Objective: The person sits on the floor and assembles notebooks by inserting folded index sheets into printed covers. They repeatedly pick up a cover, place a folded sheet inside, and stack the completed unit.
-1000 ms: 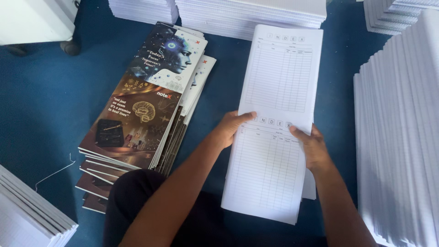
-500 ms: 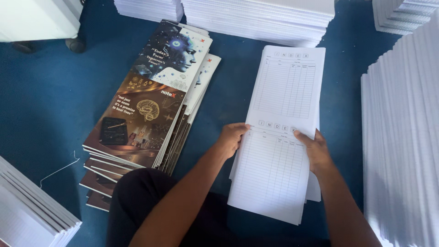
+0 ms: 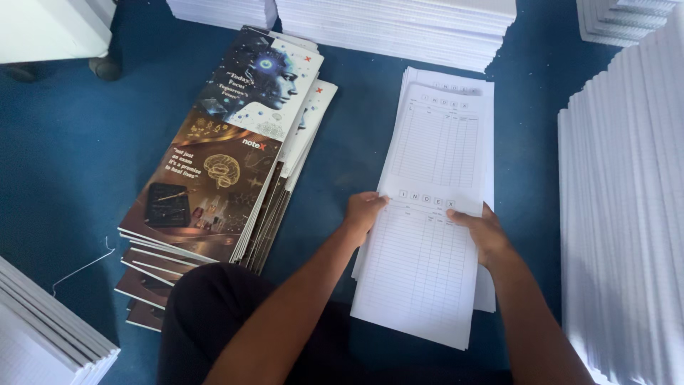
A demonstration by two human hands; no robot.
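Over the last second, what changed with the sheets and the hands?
Little changed. The left hand and right hand still hold the top ruled sheets by their side edges on the white pile; the sheets look squared up slightly. The pile of printed covers and the stacks of paper stayed put.

Blue floor [image 3: 64, 142] carries a fanned stack of printed covers [image 3: 221, 157] at left, dark artwork with a head profile above and a brain drawing below. White paper stacks lie along the top edge [image 3: 399, 25], at top right [image 3: 620, 18], down the right side [image 3: 627, 228] and at bottom left [image 3: 43, 328]. A thin wire [image 3: 82, 267] lies on the floor just beside the covers; a white box [image 3: 50, 28] sits at top left.
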